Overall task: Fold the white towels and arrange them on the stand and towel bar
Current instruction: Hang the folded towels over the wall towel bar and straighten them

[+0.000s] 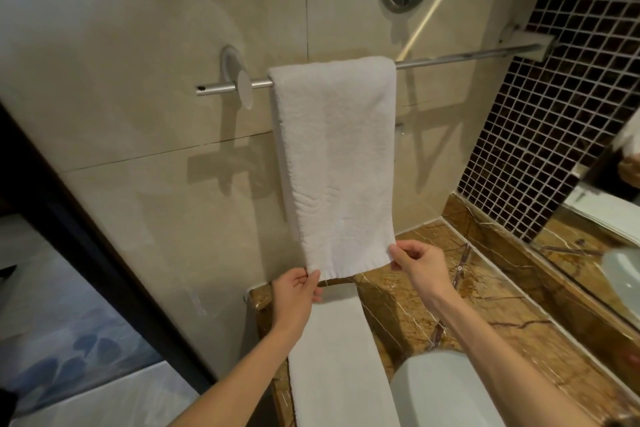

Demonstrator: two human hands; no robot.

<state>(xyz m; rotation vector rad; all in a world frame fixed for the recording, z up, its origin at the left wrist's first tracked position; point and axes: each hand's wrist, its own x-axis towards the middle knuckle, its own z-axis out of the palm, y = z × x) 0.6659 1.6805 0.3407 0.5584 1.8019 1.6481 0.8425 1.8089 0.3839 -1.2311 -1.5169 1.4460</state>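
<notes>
the left grip (297,291) pinches the lower left corner of the white towel (336,156) between thumb and fingers. the right grip (414,267) pinches the lower right corner the same way. the towel hangs folded over the towel bar (460,57) on the beige tiled wall (138,80), its bottom edge just above the marble counter (408,315). a second folded towel (336,367) lies flat on that counter, below both grips.

Forearms outstretched, left grip (298,291) and right grip (415,265) apart, each with thumb and fingers pinched together.
</notes>
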